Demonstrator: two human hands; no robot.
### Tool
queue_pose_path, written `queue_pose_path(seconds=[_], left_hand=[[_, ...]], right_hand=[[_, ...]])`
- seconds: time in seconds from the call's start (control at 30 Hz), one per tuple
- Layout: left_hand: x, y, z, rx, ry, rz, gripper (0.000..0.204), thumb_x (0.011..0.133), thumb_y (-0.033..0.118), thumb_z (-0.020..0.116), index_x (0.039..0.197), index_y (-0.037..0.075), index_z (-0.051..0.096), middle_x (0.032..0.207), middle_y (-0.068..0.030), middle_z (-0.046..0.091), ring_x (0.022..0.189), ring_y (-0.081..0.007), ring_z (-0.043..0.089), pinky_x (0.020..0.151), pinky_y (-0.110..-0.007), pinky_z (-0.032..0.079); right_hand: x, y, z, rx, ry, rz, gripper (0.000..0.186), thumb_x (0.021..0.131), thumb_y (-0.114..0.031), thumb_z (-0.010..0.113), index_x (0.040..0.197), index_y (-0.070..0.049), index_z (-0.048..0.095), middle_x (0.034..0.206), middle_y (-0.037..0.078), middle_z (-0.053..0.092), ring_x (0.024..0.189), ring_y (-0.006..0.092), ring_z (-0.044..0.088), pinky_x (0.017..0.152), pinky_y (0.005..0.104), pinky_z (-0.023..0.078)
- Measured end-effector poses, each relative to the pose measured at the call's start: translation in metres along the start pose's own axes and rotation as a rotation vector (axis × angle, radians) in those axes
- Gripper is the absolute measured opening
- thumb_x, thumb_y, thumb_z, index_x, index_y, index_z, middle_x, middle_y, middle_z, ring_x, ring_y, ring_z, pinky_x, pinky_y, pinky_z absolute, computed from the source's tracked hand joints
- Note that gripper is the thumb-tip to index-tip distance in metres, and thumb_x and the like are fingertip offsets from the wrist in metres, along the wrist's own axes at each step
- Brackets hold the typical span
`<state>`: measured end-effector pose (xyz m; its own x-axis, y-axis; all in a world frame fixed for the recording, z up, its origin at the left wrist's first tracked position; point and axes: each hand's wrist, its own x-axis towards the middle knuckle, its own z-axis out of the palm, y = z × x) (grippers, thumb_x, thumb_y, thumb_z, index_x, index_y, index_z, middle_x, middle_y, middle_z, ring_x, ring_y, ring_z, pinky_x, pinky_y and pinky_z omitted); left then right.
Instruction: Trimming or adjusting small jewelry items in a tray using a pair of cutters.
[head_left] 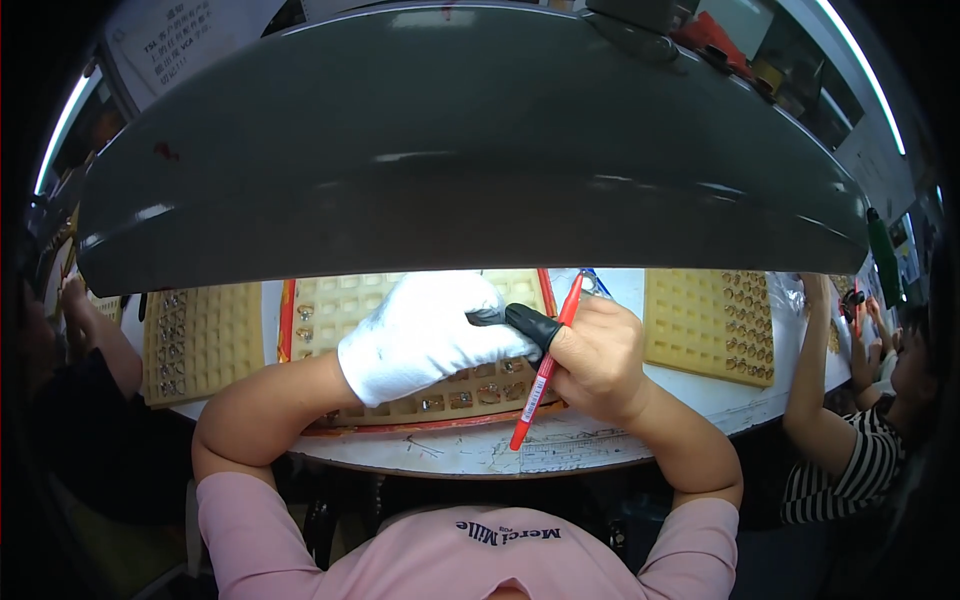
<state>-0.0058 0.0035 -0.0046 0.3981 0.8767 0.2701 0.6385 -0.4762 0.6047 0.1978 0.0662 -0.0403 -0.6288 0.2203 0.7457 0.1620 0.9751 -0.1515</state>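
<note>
My left hand point(425, 335), in a white glove, is closed with its fingertips bent toward my right hand. Whatever it pinches is hidden by the glove. My right hand point(607, 350) grips a red pen point(534, 403), which slants across the palm with its lower end toward me. A black finger cot point(532, 325) covers the right thumb, which touches or nearly touches the gloved fingers. Below both hands lies a cream compartment tray point(345, 308) with a red border. Small shiny metal pieces, seemingly rings point(460, 399), sit in its near rows and left column.
A large dark hood point(470, 170) spans the space above the hands. Yellowish compartment trays stand at left point(225, 340) and right point(690, 330), partly filled with shiny pieces. The white table point(590, 450) curves in front of me. Other people work at both sides.
</note>
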Motion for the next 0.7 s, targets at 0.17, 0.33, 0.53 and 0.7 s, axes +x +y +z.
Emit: queue_pose_path(seconds=[0.17, 0.33, 0.53, 0.7], left_hand=[[0.001, -0.006, 0.004, -0.177, -0.009, -0.083, 0.016, 0.086, 0.022, 0.063, 0.087, 0.006, 0.064, 0.074, -0.0098, 0.057, 0.068, -0.0263, 0.056, 0.064, -0.037, 0.046], [-0.001, 0.004, 0.001, -0.337, 0.012, -0.257, 0.015, 0.082, 0.015, 0.067, 0.091, 0.003, 0.068, 0.08, -0.0103, 0.061, 0.071, -0.0213, 0.057, 0.067, -0.032, 0.047], [0.001, 0.006, -0.004, -0.237, -0.019, -0.209, 0.018, 0.078, 0.011, 0.07, 0.092, 0.002, 0.066, 0.08, -0.0077, 0.063, 0.071, -0.0141, 0.057, 0.067, -0.029, 0.048], [0.002, 0.007, -0.002, -0.447, -0.039, -0.379, 0.015, 0.082, 0.013, 0.069, 0.093, 0.003, 0.069, 0.074, -0.006, 0.06, 0.062, -0.0099, 0.054, 0.058, -0.028, 0.045]], right_hand=[[0.004, 0.0, -0.005, -0.029, -0.04, 0.012, 0.02, 0.054, -0.002, 0.068, 0.068, -0.008, 0.054, 0.052, 0.003, 0.049, 0.047, 0.0217, 0.05, 0.047, 0.0334, 0.039], [-0.003, 0.001, 0.001, 0.488, -0.143, 0.553, 0.014, 0.08, 0.001, 0.065, 0.094, 0.0, 0.066, 0.06, 0.005, 0.061, 0.049, 0.0126, 0.057, 0.046, 0.0276, 0.043], [0.004, -0.006, -0.009, 1.097, -0.179, 0.886, 0.02, 0.09, -0.002, 0.06, 0.109, 0.001, 0.064, 0.085, 0.002, 0.066, 0.067, 0.0032, 0.059, 0.056, 0.0174, 0.048], [-0.002, 0.001, -0.004, 1.178, -0.217, 0.977, 0.026, 0.087, 0.006, 0.05, 0.109, 0.0, 0.064, 0.073, 0.004, 0.063, 0.048, 0.0047, 0.055, 0.041, 0.0177, 0.044]])
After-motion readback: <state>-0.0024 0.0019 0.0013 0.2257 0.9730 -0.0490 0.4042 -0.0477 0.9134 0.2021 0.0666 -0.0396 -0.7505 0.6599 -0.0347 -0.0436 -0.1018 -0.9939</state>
